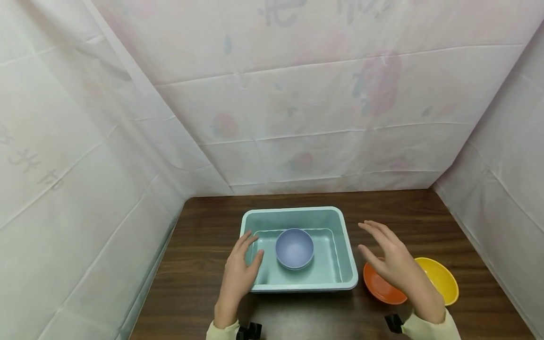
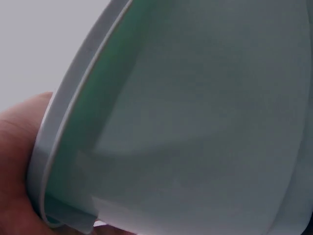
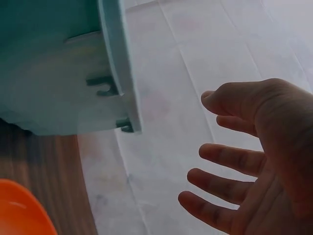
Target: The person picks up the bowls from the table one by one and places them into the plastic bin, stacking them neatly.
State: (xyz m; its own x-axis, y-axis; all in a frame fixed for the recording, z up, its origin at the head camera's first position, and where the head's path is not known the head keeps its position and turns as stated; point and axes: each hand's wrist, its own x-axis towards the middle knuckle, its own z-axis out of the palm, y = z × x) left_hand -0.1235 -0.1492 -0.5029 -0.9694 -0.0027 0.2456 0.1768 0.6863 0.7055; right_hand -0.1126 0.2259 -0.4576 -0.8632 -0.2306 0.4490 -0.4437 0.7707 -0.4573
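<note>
A pale green plastic bin [image 1: 303, 286] stands on the table with a lavender bowl [image 1: 294, 249] inside it; a second rim shows just under the bowl's edge. My left hand [image 1: 240, 271] is over the bin's left side, fingers apart and loosely bent. In the left wrist view the bin's wall [image 2: 195, 107] fills most of the picture and its rim hides part of that hand. My right hand [image 1: 397, 264] hovers right of the bin with fingers spread and nothing in them. It partly covers an orange bowl [image 1: 384, 288] and a yellow bowl [image 1: 444, 281].
The dark wooden table [image 1: 204, 236] carries the bin near its middle and the two bright bowls on the right. White printed sheeting [image 1: 297, 108] hangs behind the table and along both sides.
</note>
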